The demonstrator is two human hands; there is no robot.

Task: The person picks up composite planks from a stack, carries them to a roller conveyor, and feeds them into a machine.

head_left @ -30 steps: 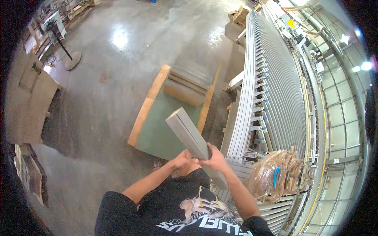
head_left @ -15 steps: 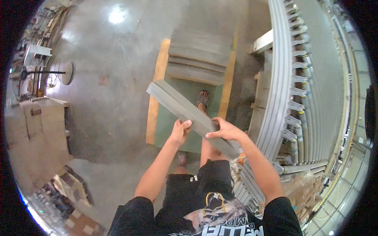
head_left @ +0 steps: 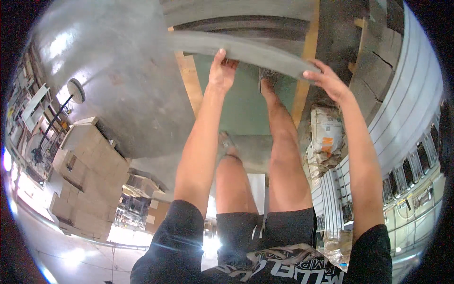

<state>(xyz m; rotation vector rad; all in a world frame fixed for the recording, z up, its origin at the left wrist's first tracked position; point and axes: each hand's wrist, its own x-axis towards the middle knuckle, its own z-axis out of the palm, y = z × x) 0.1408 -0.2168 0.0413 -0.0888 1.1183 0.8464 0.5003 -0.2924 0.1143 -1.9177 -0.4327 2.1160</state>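
A long grey plank-like bundle [head_left: 255,53] stretches across the upper part of the head view, both my hands gripping its near edge. My left hand [head_left: 222,71] holds it near the middle, thumb on top and fingers underneath. Toward its right end, my right hand [head_left: 328,80] clasps it, thumb on the near side. Just beyond the bundle lies a stack of similar grey pieces [head_left: 227,21], partly hidden by it. Beneath is a green board [head_left: 250,106] between wooden side strips [head_left: 190,78], with one of my feet on it.
A white sack [head_left: 326,130] with orange print lies to the right, beside long grey metal profiles [head_left: 397,94]. Stacked cardboard boxes [head_left: 85,175] stand at the left. A round-based stand [head_left: 75,91] is farther off on the floor.
The bundle has moved away from my body and turned from diagonal to nearly crosswise, over the stack. My arms are stretched farther out and my hands are wider apart.
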